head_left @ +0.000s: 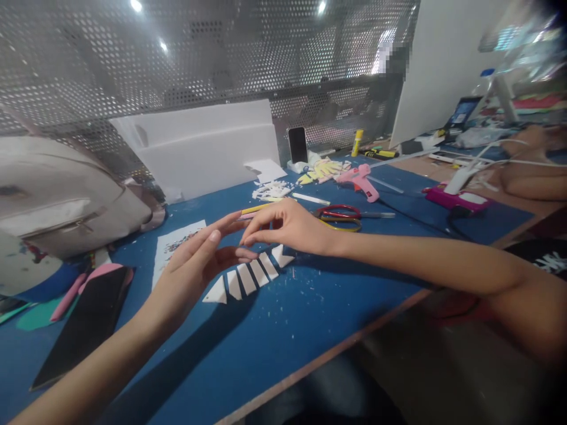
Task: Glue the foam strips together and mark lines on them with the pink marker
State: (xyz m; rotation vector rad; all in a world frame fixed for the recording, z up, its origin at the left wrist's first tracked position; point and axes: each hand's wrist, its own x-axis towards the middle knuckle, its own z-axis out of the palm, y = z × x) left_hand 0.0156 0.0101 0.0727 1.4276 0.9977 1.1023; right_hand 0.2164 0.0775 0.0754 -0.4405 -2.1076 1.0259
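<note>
Handling something fine, seemingly: right hand (290, 227) pinching, contents unclear, left hand (195, 257) loosely spread, near white pieces (246, 278) inward from the counter (319, 336)'s front edge; next move needs precision.

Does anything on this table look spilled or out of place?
Yes, slightly: loose white scraps lie heaped on the blue table beyond the right hand, and white specks are scattered beside the neat row of white cut pieces. They look untidy against that row.
</note>
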